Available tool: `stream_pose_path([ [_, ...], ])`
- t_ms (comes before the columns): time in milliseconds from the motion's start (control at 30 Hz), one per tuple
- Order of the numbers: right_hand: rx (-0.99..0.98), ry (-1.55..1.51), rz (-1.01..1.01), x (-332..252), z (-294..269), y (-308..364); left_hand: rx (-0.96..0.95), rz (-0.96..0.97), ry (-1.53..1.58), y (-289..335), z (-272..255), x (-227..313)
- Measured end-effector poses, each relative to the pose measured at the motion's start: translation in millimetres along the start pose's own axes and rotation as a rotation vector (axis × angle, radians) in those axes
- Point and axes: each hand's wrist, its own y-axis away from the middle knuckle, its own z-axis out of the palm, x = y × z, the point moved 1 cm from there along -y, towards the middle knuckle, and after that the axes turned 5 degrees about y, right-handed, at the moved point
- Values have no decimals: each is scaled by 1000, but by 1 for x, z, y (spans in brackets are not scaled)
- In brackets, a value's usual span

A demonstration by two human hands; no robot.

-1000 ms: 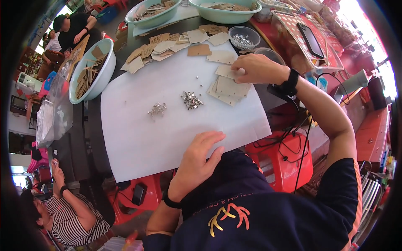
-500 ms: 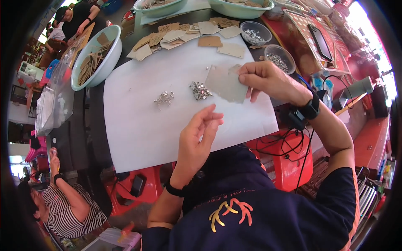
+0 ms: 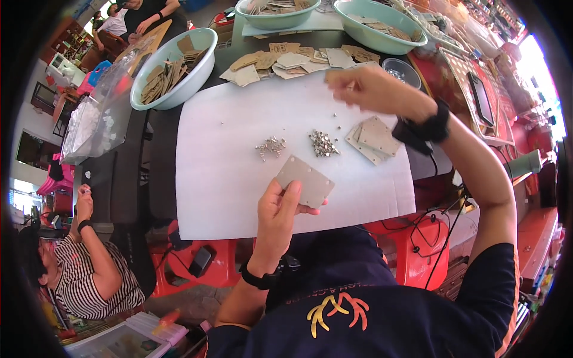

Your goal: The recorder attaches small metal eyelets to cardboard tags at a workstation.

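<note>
A flat grey card (image 3: 309, 182) with small holes along its edges is gripped between the thumb and fingers of my left hand (image 3: 279, 209), above the near part of the white sheet (image 3: 221, 191). My right hand (image 3: 373, 89) reaches over the sheet's far right, close to the pile of grey and brown cards (image 3: 292, 61). Motion smears its fingers, so whether they hold anything is unclear. Between my hands lie a heap of small silver pins (image 3: 271, 148) and a heap of round silver studs (image 3: 324, 144). A few loose cards (image 3: 377, 138) overlap right of the studs.
Pale green basins (image 3: 203, 71) of cards stand at the back and left. A clear tub (image 3: 399, 71) of metal bits sits behind my right hand; a phone (image 3: 480, 98) lies farther right. A person in stripes (image 3: 107, 271) works at left, another in black (image 3: 146, 15) farther off.
My left hand, empty before, now holds a grey card. My right hand held a card and has moved away to the far side. Overlapping cards now lie right of the studs. The view has shifted.
</note>
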Motion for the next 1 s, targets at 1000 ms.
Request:
stream_pose_path([
  [1000, 28, -383, 150, 22, 2, -1, 0, -33, 19, -14, -8, 10],
])
